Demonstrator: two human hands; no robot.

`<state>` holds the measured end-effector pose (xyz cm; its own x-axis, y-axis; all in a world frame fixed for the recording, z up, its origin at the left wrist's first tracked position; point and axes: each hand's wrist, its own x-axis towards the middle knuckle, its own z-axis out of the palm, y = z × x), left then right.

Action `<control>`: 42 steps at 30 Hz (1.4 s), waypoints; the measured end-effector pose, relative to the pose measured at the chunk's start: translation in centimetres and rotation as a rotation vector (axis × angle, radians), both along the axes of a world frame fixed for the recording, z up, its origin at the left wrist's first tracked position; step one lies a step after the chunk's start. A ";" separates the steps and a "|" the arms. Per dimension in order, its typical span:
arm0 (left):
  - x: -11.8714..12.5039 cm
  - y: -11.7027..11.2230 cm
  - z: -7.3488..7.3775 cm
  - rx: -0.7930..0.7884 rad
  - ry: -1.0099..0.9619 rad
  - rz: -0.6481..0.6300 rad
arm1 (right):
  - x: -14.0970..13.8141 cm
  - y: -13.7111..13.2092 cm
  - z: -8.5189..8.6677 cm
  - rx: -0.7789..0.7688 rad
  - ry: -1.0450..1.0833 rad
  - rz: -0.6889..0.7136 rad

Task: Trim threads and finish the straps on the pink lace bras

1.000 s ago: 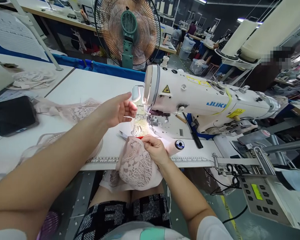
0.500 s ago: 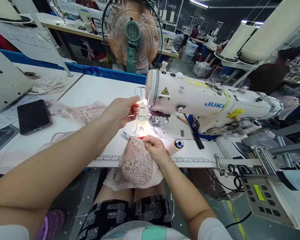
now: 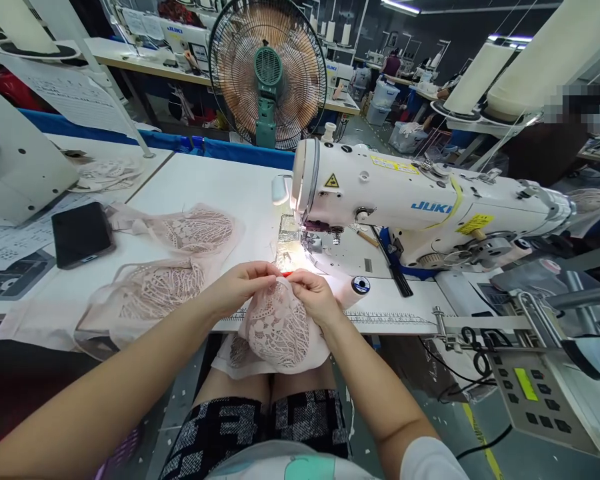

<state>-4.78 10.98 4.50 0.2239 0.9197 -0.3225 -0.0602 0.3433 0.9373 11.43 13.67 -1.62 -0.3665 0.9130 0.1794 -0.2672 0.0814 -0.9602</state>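
Note:
A pale pink lace bra cup point(image 3: 277, 330) hangs over the table's front edge and my lap, its top pinched between my hands. My left hand point(image 3: 243, 287) is closed on the upper left edge, thumb and forefinger pressed together. My right hand point(image 3: 314, 297) grips the top right edge, fingers closed. Between the fingertips shows a small red piece point(image 3: 287, 273), mostly hidden. Just beyond my hands is the lit needle area of a white sewing machine point(image 3: 370, 183).
More lace pieces point(image 3: 195, 227) lie on the left, near a black phone point(image 3: 83, 233). A thread spool point(image 3: 354, 291) sits right of my right hand, with black-handled tweezers or a similar tool point(image 3: 397, 273) beyond. A large fan point(image 3: 267, 73) stands behind the table; a control box point(image 3: 537, 400) hangs at right.
My left hand has come down from beside the machine's lamp to the top of the lace cup. My right hand stays on the cup. The view has shifted slightly.

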 end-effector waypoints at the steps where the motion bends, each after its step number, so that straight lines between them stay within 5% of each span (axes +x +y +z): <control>1: 0.0 -0.1 -0.2 -0.023 -0.026 -0.009 | 0.0 0.0 0.0 -0.004 -0.004 0.009; 13: -0.1 0.3 -0.8 -0.190 -0.170 -0.093 | 0.2 -0.2 0.0 -0.029 -0.014 0.035; 42: 0.6 0.1 0.4 -0.145 -0.110 -0.060 | 0.3 -0.2 0.3 0.031 -0.003 0.069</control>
<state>-4.18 11.07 4.89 0.3180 0.8493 -0.4215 -0.1345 0.4805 0.8666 11.68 13.49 -1.31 -0.4290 0.8794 0.2064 -0.2705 0.0929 -0.9582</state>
